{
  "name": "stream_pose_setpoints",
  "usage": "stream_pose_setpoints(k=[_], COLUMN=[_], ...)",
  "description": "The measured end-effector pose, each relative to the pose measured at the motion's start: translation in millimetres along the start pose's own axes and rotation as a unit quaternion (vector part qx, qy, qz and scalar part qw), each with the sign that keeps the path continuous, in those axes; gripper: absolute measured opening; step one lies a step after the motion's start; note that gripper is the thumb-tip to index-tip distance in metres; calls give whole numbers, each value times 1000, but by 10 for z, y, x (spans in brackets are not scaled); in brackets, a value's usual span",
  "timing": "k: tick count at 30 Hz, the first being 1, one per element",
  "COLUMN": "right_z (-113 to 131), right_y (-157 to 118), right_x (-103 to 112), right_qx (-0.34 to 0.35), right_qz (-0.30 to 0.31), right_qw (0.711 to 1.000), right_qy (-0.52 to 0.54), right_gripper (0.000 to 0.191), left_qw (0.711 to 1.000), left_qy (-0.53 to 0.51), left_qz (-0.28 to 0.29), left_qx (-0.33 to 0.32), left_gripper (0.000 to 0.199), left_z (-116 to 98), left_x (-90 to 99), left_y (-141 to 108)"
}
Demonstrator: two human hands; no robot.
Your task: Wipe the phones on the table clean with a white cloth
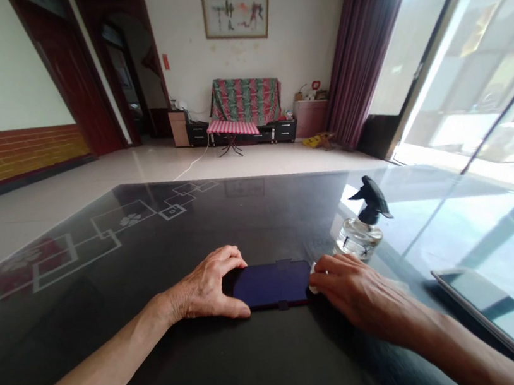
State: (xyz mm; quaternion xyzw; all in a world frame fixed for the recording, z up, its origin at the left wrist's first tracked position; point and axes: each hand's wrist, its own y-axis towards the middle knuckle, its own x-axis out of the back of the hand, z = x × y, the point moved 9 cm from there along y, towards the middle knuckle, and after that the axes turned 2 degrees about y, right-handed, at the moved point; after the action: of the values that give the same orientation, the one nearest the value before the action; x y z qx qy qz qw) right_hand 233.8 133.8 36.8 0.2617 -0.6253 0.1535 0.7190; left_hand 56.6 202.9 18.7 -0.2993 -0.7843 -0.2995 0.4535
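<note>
A dark blue, flat rectangular device, seemingly a phone [274, 284], lies on the glossy black table [205, 365], with small dark tabs at the middle of its long edges. My left hand [210, 287] spans the device's left end, fingers at the top corner and thumb at the bottom corner, gripping it. At the right end, the closed fingers of my right hand [346, 279] press a small white cloth or tissue [314, 279] against the edge. Much of the white piece is hidden under the fingers.
A clear spray bottle [359, 237] with a black trigger head stands just beyond my right hand. On the right lies a flat tablet-like object [498, 311]. Farther off are a draped cloth [246, 99], cabinets and a window.
</note>
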Motion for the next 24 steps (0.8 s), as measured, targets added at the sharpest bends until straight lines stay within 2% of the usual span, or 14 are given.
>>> stream_pose_setpoints(k=[10, 13, 19, 24], right_z=[1, -80, -300, -227], right_y=[-30, -61, -99, -57], right_x=[7, 37, 151, 118], right_qx=[-1, -2, -53, -51], right_qz=[-28, -42, -89, -78], right_qw=[999, 999, 994, 996], right_qy=[43, 32, 14, 10], right_gripper=[27, 27, 28, 26], left_qw=[1000, 999, 998, 998], left_qy=[3, 10, 13, 17], left_qz=[28, 40, 52, 54], left_qx=[4, 5, 16, 31], left_gripper=[66, 65, 64, 64], left_z=[50, 34, 33, 29], left_x=[-20, -22, -29, -27], left_y=[-13, -9, -10, -21])
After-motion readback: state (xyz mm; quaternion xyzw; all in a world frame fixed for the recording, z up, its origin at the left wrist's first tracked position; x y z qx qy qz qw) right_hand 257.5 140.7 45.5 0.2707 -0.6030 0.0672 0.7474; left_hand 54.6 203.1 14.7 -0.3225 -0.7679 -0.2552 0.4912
